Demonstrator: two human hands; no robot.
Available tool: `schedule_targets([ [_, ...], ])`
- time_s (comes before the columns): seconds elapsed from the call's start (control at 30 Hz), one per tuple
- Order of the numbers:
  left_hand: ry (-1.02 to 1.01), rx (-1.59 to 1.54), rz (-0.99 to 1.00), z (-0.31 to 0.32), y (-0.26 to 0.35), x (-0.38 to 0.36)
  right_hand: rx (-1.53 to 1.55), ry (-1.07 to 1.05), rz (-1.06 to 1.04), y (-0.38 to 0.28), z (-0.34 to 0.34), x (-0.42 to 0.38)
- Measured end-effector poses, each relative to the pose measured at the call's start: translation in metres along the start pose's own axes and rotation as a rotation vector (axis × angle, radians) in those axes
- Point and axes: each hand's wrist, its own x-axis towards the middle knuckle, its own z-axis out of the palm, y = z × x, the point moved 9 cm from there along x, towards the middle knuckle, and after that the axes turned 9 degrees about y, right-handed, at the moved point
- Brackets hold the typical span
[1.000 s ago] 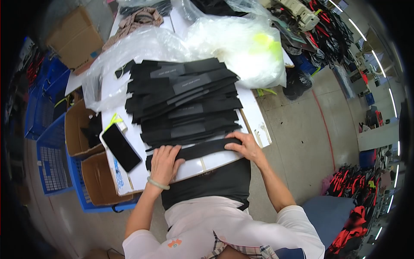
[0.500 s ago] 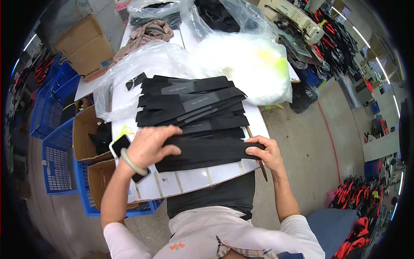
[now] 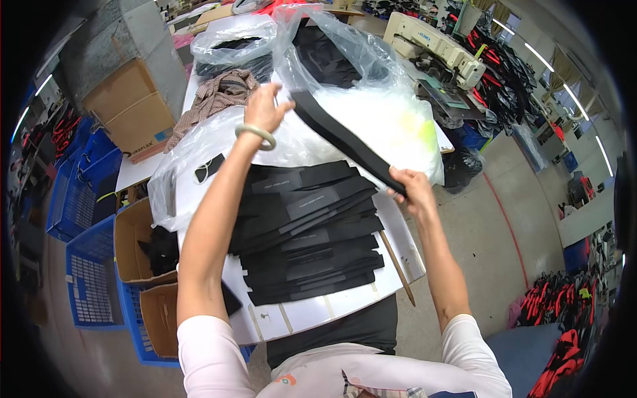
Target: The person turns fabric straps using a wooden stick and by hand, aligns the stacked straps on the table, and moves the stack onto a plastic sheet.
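Note:
My right hand (image 3: 415, 190) is closed round one end of a black fabric strip (image 3: 345, 146), lifted above the table and slanting up to the left. Close to the strip's far end is my left hand (image 3: 264, 109), with a pale bangle on the wrist; its fingers are apart, and any contact with the strip is hard to make out. Below lies a layered pile of black fabric bands (image 3: 305, 232), several with a grey printed label (image 3: 313, 202).
Clear plastic bags (image 3: 345, 50) and a bulging white bag (image 3: 391, 126) fill the table's far side. A wooden stick (image 3: 398, 268) lies at the right edge. Cardboard boxes (image 3: 136, 232) and blue crates (image 3: 96, 272) stand left. A sewing machine (image 3: 434, 43) is back right.
Both hands have moved up and away from the pile's near edge. A black strip is now raised in my right hand. The pile sits lower in view.

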Motion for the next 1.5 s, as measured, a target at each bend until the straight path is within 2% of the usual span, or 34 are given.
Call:
schedule_targets([
  [0.03,-0.049,0.102,-0.054,0.016,-0.008,-0.013,-0.076,0.04,0.045,0.016,-0.003,0.003],
  [0.1,-0.198,0.055,0.075,0.039,0.01,-0.059,0.067,0.065,0.119,0.042,-0.005,0.012],
  [0.17,-0.412,0.16,0.2,0.041,0.058,-0.115,0.174,0.043,0.171,0.034,0.0,0.005],
  [0.23,-0.519,0.312,0.333,0.058,0.069,-0.167,0.202,0.015,0.182,0.02,0.005,0.003],
  [0.27,-0.598,0.342,0.312,0.073,0.057,-0.188,0.224,0.025,0.215,0.011,0.007,-0.002],
  [0.3,-0.567,0.41,0.39,0.075,0.056,-0.198,0.272,-0.029,0.209,0.007,0.011,-0.003],
  [0.37,-0.498,0.455,0.439,0.08,0.052,-0.206,0.254,-0.006,0.237,0.008,0.014,-0.016],
  [0.5,-0.486,0.407,0.42,0.075,0.053,-0.203,0.201,-0.104,0.285,0.058,0.039,-0.054],
  [0.57,-0.507,0.396,0.393,0.072,0.054,-0.2,0.208,-0.052,0.256,0.07,0.042,-0.058],
  [0.77,-0.261,0.122,0.429,0.014,0.09,-0.194,-0.087,-0.058,0.159,0.035,0.041,-0.079],
  [0.8,-0.133,-0.023,0.389,-0.014,0.099,-0.191,-0.213,-0.058,0.047,0.036,0.029,-0.073],
  [0.9,-0.038,-0.018,0.219,-0.074,0.06,-0.171,-0.415,-0.02,-0.184,0.024,-0.01,-0.062],
  [0.97,0.177,-0.013,-0.037,-0.111,-0.029,-0.145,-0.365,0.02,-0.274,0.0,-0.027,-0.068],
  [1.0,0.208,0.129,-0.142,-0.121,-0.085,-0.136,-0.353,0.029,-0.282,-0.006,-0.036,-0.069],
  [1.07,0.089,0.315,-0.235,-0.121,-0.155,-0.126,-0.318,0.027,-0.262,-0.012,-0.039,-0.075],
  [1.17,-0.143,0.511,-0.146,-0.076,-0.219,-0.124,-0.283,-0.029,-0.189,-0.011,-0.029,-0.088],
  [1.27,-0.233,0.549,-0.198,-0.049,-0.236,-0.119,-0.284,-0.098,-0.158,-0.002,-0.017,-0.096],
  [1.3,-0.227,0.57,-0.277,-0.044,-0.247,-0.121,-0.28,-0.113,-0.158,-0.001,-0.015,-0.098],
  [1.47,-0.319,0.725,-0.167,-0.024,-0.273,-0.114,-0.295,-0.099,-0.135,0.0,-0.023,-0.103],
  [1.5,-0.301,0.684,-0.207,-0.028,-0.275,-0.111,-0.287,-0.096,-0.133,0.0,-0.024,-0.102],
])
